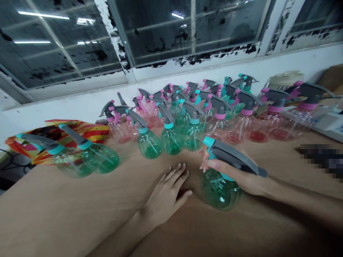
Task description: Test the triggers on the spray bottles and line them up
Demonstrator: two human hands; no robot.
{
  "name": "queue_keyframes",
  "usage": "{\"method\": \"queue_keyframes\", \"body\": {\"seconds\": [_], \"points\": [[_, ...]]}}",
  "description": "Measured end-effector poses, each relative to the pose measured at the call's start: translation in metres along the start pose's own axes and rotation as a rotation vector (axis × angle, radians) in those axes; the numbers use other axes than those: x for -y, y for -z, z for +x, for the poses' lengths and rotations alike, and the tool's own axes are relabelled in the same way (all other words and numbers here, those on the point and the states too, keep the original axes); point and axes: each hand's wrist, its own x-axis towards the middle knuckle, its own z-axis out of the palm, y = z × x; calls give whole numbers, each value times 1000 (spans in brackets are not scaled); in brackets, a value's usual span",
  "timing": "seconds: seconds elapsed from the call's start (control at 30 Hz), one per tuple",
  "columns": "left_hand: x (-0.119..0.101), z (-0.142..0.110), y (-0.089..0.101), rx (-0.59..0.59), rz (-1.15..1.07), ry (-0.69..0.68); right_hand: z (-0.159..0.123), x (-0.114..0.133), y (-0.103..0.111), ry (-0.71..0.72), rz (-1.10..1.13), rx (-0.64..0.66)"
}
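Brown, matte worktop point(66, 214) carries everything, and at its far left edge a striped red-and-yellow bag point(88, 129) lies against the white wall. Just in front of that bag two green spray bottles point(88, 157) lie tipped on their sides, touching each other. Toward the middle, the left hand point(167, 192) rests flat on the worktop, palm down, fingers spread and gripping nothing, just beside the held bottle. Behind it, along the far edge under the window, a crowd of spray bottles point(193, 117) stands upright: green ones with teal collars in front and to the left, pink ones mostly to the right. At the near middle, the right hand point(235, 175) is clamped around the neck of a green spray bottle point(218, 189), under its grey trigger head, the bottle leaning with its base on the worktop.
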Motion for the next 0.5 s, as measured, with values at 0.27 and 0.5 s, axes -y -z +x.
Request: {"method": "queue_keyframes", "body": {"seconds": [0.27, 0.5], "points": [[0, 0, -1, -19, -9, -3, 4, 7, -1, -18, 110, 2], [1, 0, -1, -3, 0, -2, 3, 2, -2, -26, 68, -23]]}}
